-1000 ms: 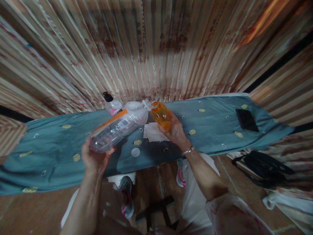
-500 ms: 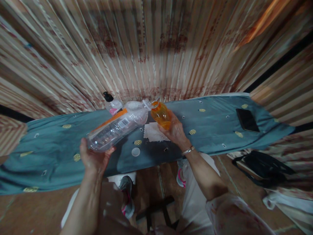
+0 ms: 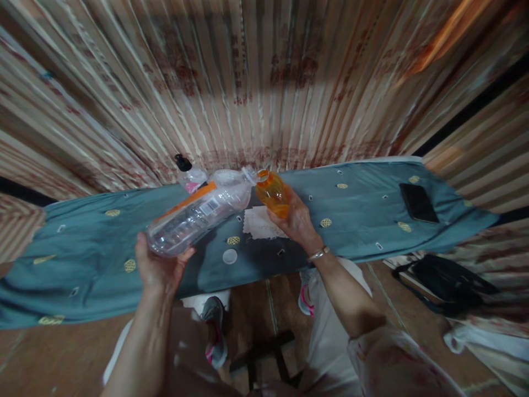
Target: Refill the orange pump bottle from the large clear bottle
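Observation:
My left hand [image 3: 162,266] grips the base of a large clear plastic bottle [image 3: 198,212] with an orange label. The bottle is tilted, its neck pointing right and away from me. Around a small orange bottle [image 3: 270,193] my right hand [image 3: 296,218] is closed; that bottle leans left, its mouth uncapped. The two mouths are close together, and I cannot tell whether they touch. Under the orange bottle a pale paper or cloth piece [image 3: 261,222] lies on the table. A round white cap [image 3: 230,256] rests nearer to me.
A pump bottle [image 3: 190,175] with a black top stands behind the clear bottle. At the right of the blue tablecloth [image 3: 355,215] lies a black phone [image 3: 418,202]. A dark bag [image 3: 448,281] is below the table at right. Curtains [image 3: 256,71] hang behind.
Hardly anything differs. Both hands hold the same bottles in almost the same place, with the clear bottle's neck shifted very slightly right.

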Action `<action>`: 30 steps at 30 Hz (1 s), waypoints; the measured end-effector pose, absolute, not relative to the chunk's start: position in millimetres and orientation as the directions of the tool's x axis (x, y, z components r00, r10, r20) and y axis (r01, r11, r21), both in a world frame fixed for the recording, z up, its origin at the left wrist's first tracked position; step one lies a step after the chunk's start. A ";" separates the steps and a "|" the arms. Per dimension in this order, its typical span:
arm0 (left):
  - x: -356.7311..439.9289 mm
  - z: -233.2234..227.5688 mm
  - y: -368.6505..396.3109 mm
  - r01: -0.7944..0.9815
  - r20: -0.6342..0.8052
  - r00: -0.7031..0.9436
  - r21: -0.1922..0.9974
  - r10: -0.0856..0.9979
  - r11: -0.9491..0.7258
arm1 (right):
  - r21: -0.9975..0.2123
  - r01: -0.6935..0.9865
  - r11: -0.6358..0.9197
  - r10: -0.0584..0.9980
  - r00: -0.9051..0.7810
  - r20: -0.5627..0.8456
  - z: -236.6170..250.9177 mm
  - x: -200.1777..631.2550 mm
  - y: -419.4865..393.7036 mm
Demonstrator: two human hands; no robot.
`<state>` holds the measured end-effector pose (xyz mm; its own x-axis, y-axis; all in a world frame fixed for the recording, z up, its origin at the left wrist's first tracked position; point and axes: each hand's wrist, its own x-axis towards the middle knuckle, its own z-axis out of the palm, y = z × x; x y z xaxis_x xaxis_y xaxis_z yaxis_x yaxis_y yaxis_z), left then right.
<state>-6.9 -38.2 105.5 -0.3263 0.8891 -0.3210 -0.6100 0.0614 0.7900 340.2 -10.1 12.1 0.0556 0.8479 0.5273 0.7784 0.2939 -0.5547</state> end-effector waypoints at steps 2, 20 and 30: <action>-7.8 104.1 -39.1 -0.585 -0.296 -0.321 0.809 0.900 0.058 | -0.556 0.778 0.292 0.850 0.055 0.524 12.8 340.2 -10.5; -0.9 114.6 -40.0 -0.606 -0.315 -0.358 0.794 0.879 0.038 | -0.535 0.787 0.307 0.837 0.045 0.545 2.8 343.1 -8.1; -5.7 106.7 -38.5 -0.577 -0.281 -0.344 0.816 0.896 0.035 | -0.526 0.792 0.309 0.829 0.047 0.558 1.1 344.8 -7.5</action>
<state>-5.7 -38.5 106.7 -0.3441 0.8958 -0.2812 -0.5767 0.0347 0.8162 344.8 -7.5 1.1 0.0471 0.8286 0.5579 0.7922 0.3092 -0.5261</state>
